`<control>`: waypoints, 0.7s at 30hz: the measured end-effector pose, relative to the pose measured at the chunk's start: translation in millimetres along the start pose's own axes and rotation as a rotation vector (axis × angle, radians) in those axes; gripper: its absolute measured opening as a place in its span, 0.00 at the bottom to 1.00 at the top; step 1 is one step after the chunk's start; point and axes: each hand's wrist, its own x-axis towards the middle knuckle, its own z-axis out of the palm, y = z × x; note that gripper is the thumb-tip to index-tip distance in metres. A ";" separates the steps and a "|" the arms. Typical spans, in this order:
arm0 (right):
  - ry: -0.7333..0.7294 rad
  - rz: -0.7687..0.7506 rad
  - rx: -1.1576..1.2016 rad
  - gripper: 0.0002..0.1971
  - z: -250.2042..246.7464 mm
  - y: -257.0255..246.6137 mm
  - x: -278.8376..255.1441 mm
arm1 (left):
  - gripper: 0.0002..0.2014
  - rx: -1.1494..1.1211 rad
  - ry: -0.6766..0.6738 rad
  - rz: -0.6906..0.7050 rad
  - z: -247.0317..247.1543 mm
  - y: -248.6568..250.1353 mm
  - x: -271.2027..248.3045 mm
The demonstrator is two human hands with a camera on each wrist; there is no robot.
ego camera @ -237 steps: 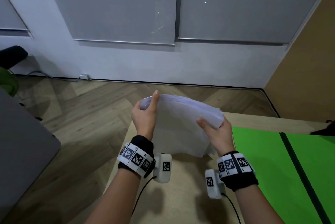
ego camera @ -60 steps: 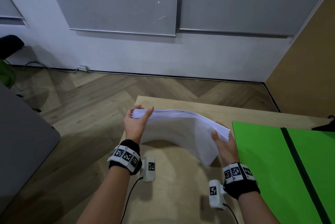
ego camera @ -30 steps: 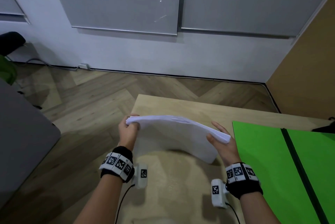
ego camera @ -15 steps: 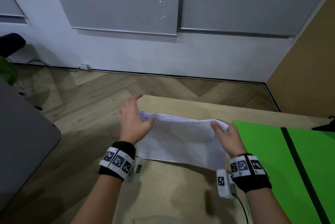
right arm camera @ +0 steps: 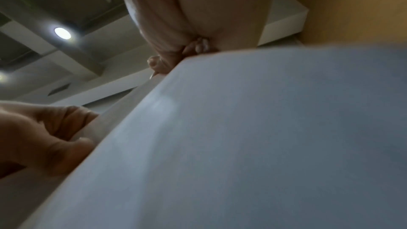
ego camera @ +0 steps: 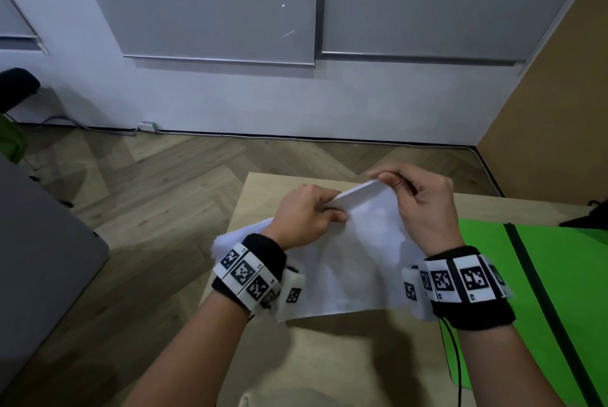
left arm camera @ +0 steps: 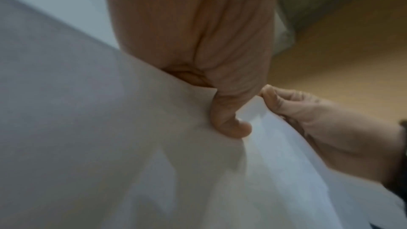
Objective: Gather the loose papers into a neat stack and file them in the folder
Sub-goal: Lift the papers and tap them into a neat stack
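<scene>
A thick stack of white papers point(ego camera: 358, 255) stands tilted on its lower edge on the light wooden table point(ego camera: 329, 357). My left hand point(ego camera: 307, 215) grips the stack's upper edge near its left side, thumb on the near face point(left arm camera: 229, 124). My right hand point(ego camera: 414, 199) pinches the upper right corner with curled fingers. The left wrist view shows both hands at that upper edge of the papers point(left arm camera: 132, 145). In the right wrist view the papers point(right arm camera: 264, 137) fill the frame. An open green folder point(ego camera: 533, 291) lies flat on the table just right of the stack.
The table's left and far edges drop to a herringbone wood floor point(ego camera: 148, 192). A grey surface point(ego camera: 39, 258) stands at the left. A brown panel point(ego camera: 559, 94) rises at the back right, and a dark object point(ego camera: 589, 217) sits at the folder's far edge.
The stack, held sagging flat between both hands a second ago, is now turned upright onto its lower edge. Both hands have shifted to its top edge and moved closer together.
</scene>
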 end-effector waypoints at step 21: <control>0.107 0.383 0.496 0.13 -3.2 44.0 -13.5 | 0.08 -0.781 0.400 -0.390 -14.1 -59.5 -8.3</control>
